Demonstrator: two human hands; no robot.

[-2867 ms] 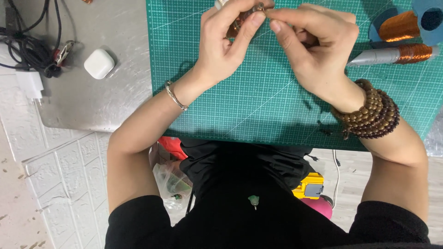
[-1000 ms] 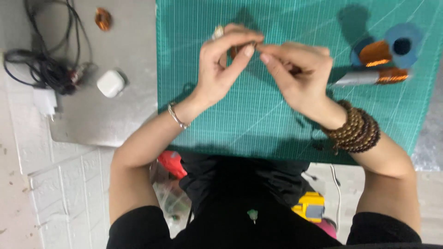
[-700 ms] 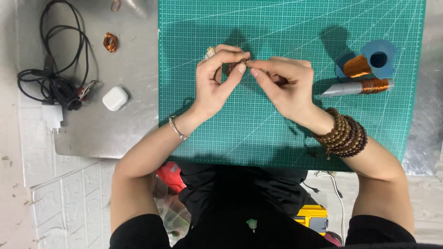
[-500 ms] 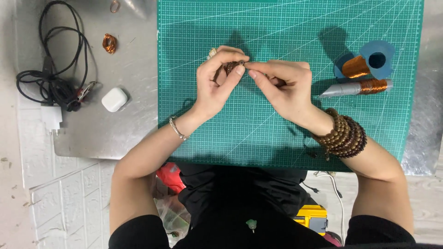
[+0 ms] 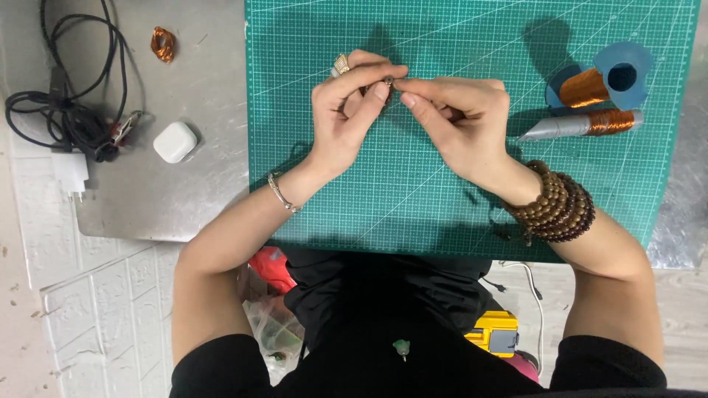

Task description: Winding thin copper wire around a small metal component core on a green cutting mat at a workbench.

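Fingertips of your left hand [image 5: 346,110] and right hand [image 5: 461,121] together, pinching a small dark piece [image 5: 386,79].
Under them lies the gridded green cutting mat [image 5: 413,199]; coppery wire spool [image 5: 586,87] right of it.

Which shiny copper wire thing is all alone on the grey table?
The small loose copper coil at the top left. The blue spool and wire-wrapped grey pen lie on the green mat.

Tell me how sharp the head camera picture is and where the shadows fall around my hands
Head view: sharp overall, grid lines on the green cutting mat crisp, no motion blur on the left hand or right hand. Soft shadows fall on the mat above and beside the hands and the copper wire spool. Mild glare on the grey metal sheet. The small piece pinched between the fingertips is too tiny to make out.
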